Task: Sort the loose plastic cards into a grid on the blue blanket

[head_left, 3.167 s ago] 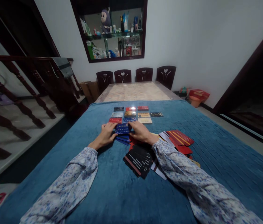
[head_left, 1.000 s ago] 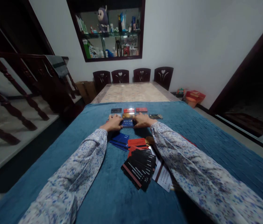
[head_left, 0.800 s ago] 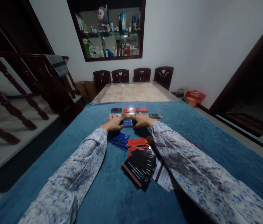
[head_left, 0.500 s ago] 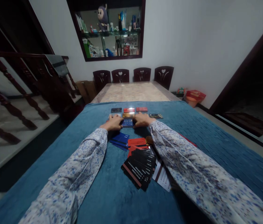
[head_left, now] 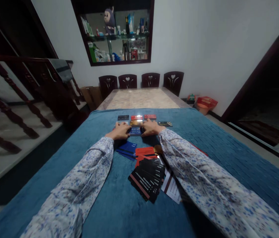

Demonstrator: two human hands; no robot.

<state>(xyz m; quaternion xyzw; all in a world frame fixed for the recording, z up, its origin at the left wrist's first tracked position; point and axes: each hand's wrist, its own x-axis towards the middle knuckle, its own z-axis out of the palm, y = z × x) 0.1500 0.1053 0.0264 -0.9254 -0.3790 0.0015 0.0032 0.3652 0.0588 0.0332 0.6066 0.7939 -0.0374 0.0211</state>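
A blue card lies flat on the cloth with its short edges between my two hands. My left hand grips its left edge, and my right hand grips its right edge. Just beyond it is a gold card. Farther back lie a dark card and two red cards, one in the middle and one to the right. A black card rests to the right of my right hand. Another card is partly hidden under my left hand.
Nearer me are fanned blue cards, orange-red cards, several black cards and a white card partly under my right sleeve. A blue cloth covers the near table. Chairs stand at the far end.
Almost nothing differs. Both hands stay at the edges of the blue card, and the view has shifted very slightly.
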